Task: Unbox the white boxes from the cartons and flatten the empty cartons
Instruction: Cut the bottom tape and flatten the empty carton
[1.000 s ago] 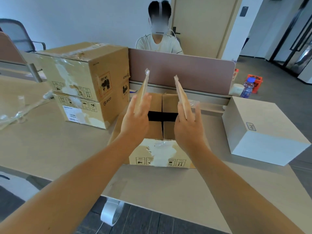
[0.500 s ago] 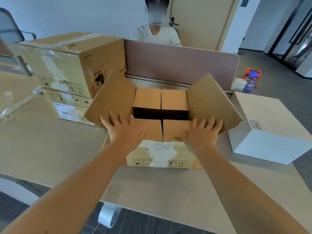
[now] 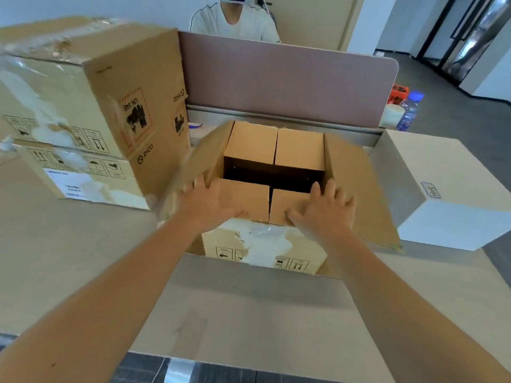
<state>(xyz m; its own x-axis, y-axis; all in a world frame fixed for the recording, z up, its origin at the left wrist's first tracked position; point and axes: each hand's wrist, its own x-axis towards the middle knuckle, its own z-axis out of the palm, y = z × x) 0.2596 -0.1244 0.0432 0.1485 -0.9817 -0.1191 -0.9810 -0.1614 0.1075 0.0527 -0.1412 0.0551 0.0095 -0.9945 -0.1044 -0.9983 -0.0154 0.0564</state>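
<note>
We had the open carton (image 3: 265, 244) at table (image 3: 83, 272) centre. Left hand (image 3: 210, 203) lay flat, fingers spread, on the near-left inner flap; right hand (image 3: 323, 208) likewise on the near-right one. A white box (image 3: 448, 189) sat at 3 o'clock, stacked cartons (image 3: 91, 111) at 10.

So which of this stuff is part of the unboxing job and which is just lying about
Job: open brown cardboard carton under both hands, two stacked taped brown cartons, white rectangular box.
Lying about: clear plastic water bottle with blue cap, orange packet.
</note>
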